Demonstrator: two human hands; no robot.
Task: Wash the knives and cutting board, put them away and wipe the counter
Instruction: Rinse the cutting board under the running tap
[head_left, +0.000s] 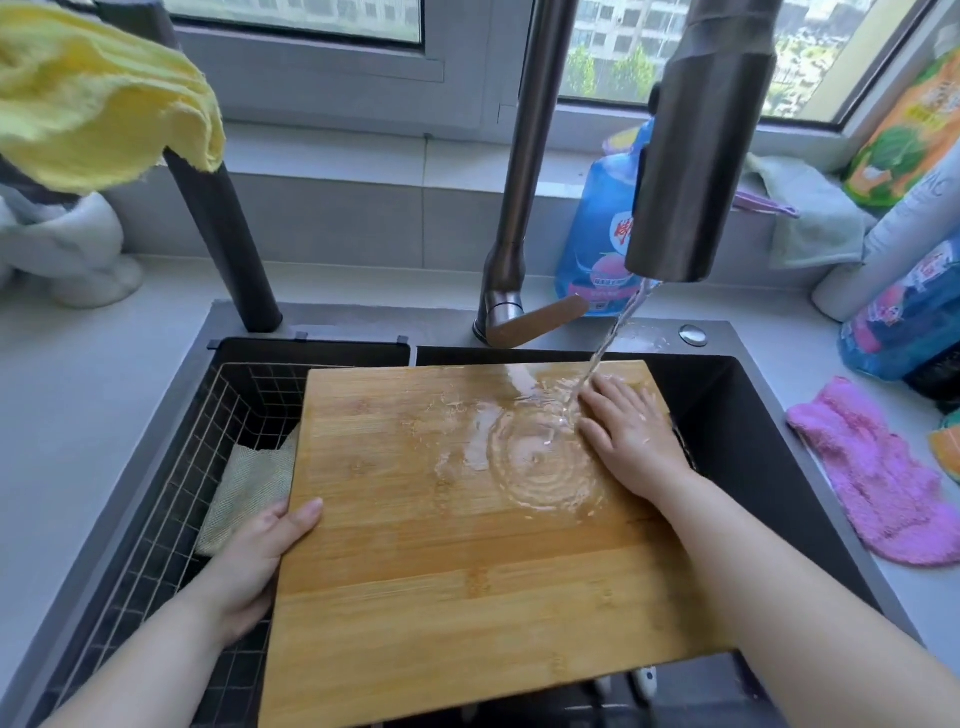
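One cutting board (457, 530) over the sink (737, 410) — left hand (260, 551) gripping its edge, right hand (631, 431) flat under one faucet (691, 156) stream.

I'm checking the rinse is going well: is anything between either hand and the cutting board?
Nothing visible. The left hand grips the cutting board by its left edge, thumb on top; the right hand lies flat on its wet top, beside the water stream from the tap.
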